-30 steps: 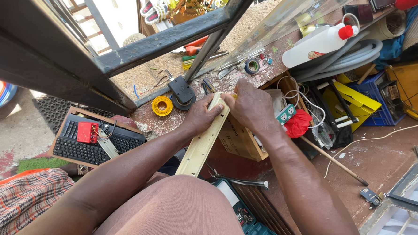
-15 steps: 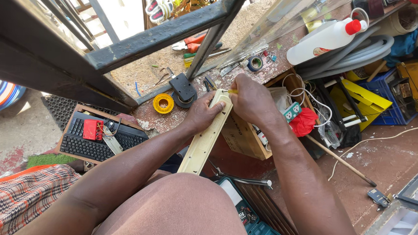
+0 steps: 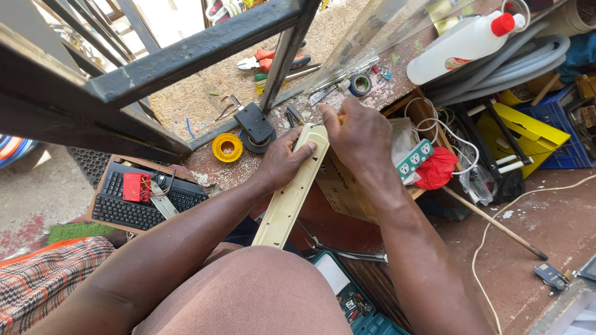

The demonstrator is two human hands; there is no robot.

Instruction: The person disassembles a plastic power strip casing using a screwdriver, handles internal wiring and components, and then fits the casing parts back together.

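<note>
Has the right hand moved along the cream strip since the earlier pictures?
No. The right hand is still at the top end of the cream strip, beside the cardboard box.

White bottle (image 3: 465,41) top right; brown cardboard box (image 3: 345,190) centre.

Ahead: your hands meet the dark metal railing (image 3: 202,49) and black plug (image 3: 254,124).
Right: cardboard box (image 3: 350,190), tangled white cables (image 3: 440,130) block you.
Left: bare floor (image 3: 36,189) beyond keyboard (image 3: 142,204).
</note>
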